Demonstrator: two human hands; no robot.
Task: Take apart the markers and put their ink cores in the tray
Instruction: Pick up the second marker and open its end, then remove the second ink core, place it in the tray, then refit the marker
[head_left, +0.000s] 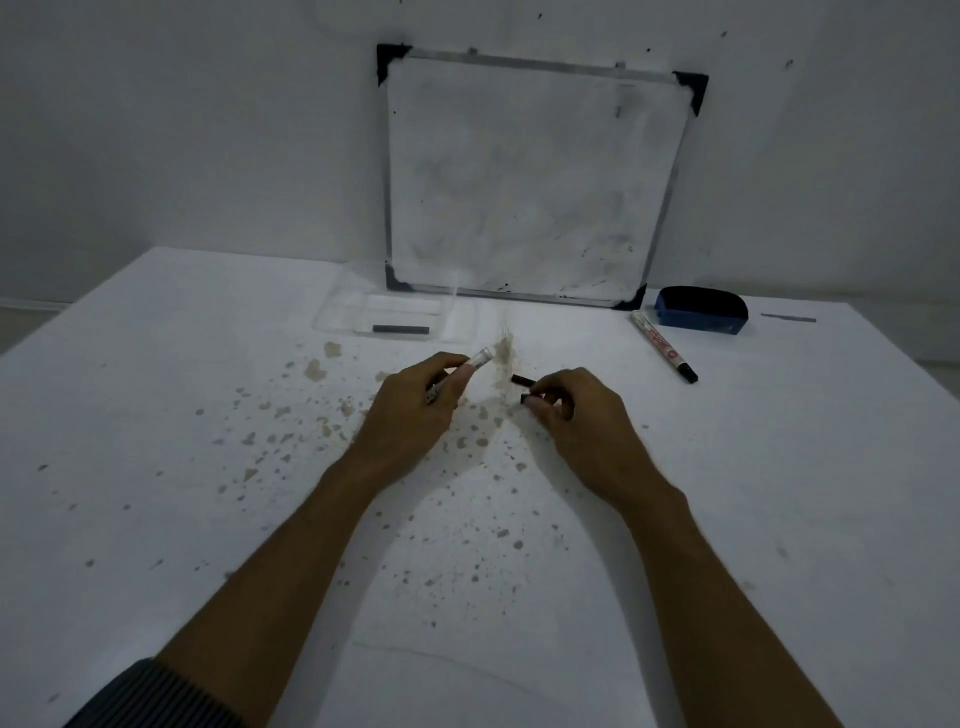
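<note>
On the table (779, 467), my left hand (410, 410) grips one marker barrel (480, 358), my right hand (576, 410) pinches one dark piece (525, 398); one ink core (401, 329) in the tray (332, 317), one whole marker (664, 345) beyond

left grip (415, 400) curled closed | right grip (566, 410) pinched | forearms converging

wall (208, 130): plain white | table (156, 415): white, brown-stained | light: dim
</note>
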